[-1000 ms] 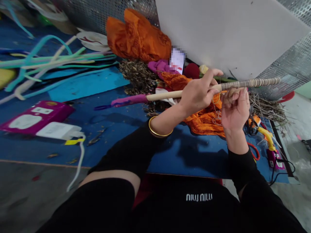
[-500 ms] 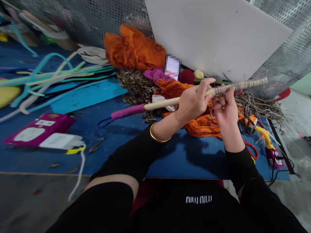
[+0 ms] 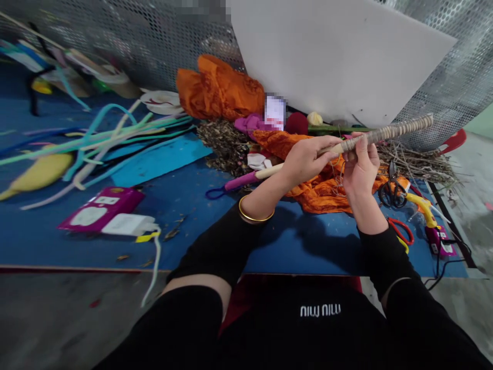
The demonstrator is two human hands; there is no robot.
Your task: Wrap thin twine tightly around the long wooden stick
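Observation:
A pale wooden stick [image 3: 267, 171] lies slantwise across both hands above the table. Twine-like grey-brown wrapping [image 3: 404, 129] covers its upper right end, while the lower left end has a purple cover [image 3: 241, 181] with a blue loop. My left hand [image 3: 310, 160] is closed around the bare wood just below the wrapping. At the lower part of the wrapping, my right hand [image 3: 361, 167] pinches the stick between thumb and fingers. Beneath the hands, crumpled orange cloth [image 3: 319, 198] is spread on the blue table [image 3: 308, 252]. A loose thin strand seems to hang between the hands.
Black scissors [image 3: 392, 194], red-handled scissors [image 3: 404, 229] and a yellow glue gun [image 3: 423, 208] lie at right, near dry twigs [image 3: 419, 167]. Coloured pipe-cleaner-like strips [image 3: 96, 141] and a purple pack [image 3: 102, 208] are at left. A white board [image 3: 339, 56] leans behind.
The view has shifted slightly left. The stick's wrapped end has moved right, and its purple end is closer to my left forearm. My left index finger, raised before, now lies along the stick.

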